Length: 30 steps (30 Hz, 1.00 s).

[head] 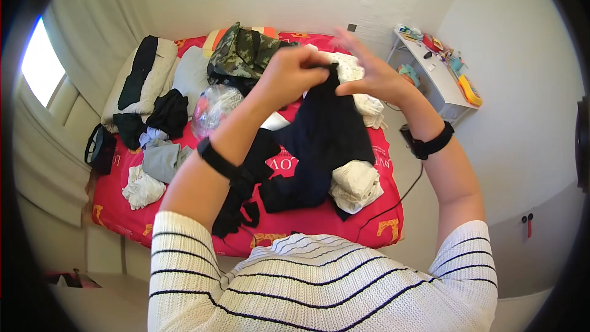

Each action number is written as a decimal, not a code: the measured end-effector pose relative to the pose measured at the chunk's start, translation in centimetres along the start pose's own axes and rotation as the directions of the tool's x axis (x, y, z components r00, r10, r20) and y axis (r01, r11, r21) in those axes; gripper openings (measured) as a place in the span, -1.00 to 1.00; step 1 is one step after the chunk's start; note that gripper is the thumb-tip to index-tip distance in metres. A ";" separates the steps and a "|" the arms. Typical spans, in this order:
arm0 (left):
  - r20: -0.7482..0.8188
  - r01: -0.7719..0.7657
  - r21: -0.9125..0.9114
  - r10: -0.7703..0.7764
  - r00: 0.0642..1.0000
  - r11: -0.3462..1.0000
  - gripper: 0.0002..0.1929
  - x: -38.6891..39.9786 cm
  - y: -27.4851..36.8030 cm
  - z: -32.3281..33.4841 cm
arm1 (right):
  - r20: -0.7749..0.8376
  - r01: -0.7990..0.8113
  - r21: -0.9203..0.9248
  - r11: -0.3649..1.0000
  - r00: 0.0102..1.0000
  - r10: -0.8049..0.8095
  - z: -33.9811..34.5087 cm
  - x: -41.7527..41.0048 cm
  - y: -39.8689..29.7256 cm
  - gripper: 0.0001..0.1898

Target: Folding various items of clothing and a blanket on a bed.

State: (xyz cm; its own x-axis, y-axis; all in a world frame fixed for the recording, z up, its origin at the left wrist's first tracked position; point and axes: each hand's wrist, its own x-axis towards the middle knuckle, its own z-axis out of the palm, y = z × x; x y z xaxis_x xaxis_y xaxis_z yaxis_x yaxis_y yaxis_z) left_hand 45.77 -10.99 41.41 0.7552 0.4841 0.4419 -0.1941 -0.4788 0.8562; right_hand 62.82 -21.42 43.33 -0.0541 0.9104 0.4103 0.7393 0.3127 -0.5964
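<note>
My left hand (297,71) pinches the top edge of a black garment (329,124), which hangs down over the bed. Its lower part reaches the red bedspread (392,184), so I cannot tell where it ends among the other dark clothes. Close to the garment's upper right side, my right hand (373,71) has its fingers spread and appears to hold nothing; it is slightly blurred. A crumpled cream-white garment (357,186) lies beside the black cloth's lower right edge. More black clothing (244,184) lies to the left, partly behind my left forearm.
Behind my hands lies a camouflage item (242,50). A clear plastic bag (214,106), grey clothing (166,161) and a white bunched cloth (143,188) cover the bed's left side. A cluttered white desk (431,67) stands right, and a cable (392,207) trails from my right arm.
</note>
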 end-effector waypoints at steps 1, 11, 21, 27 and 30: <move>-0.035 -0.089 0.047 0.090 0.995 0.995 -0.76 0.6 1.3 -0.1 | 0.037 0.091 0.114 0.989 0.995 -0.096 1.3 1.0 -1.0 -0.27; 0.590 0.261 -0.036 -0.190 0.785 0.965 -0.34 0.2 -1.2 -2.9 | -0.055 0.140 0.412 0.900 0.990 -0.128 -5.8 2.8 -5.3 -0.82; -0.062 0.064 0.965 -0.016 0.998 0.254 -0.55 3.1 4.1 -13.7 | -0.210 -0.115 -0.055 0.992 0.972 0.101 -10.7 6.8 0.0 -0.83; -0.066 0.173 0.966 0.466 0.883 -0.191 -0.81 9.5 11.3 -16.7 | -0.668 0.342 0.052 0.938 0.710 -0.222 -20.0 13.7 4.9 -0.83; -0.096 0.231 0.952 0.526 0.845 -0.199 -0.81 7.1 15.2 -18.2 | -0.556 0.160 -0.483 0.861 0.703 -0.443 -19.1 15.4 0.7 -0.81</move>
State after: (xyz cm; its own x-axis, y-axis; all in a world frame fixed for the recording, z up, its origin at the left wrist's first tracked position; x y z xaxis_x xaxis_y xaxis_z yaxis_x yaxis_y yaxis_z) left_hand 36.82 -1.52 62.42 0.4761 0.2271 0.8495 0.8096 -0.4904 -0.3226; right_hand 75.28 -12.40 62.39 0.0074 0.3513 0.9362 0.9519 0.2842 -0.1141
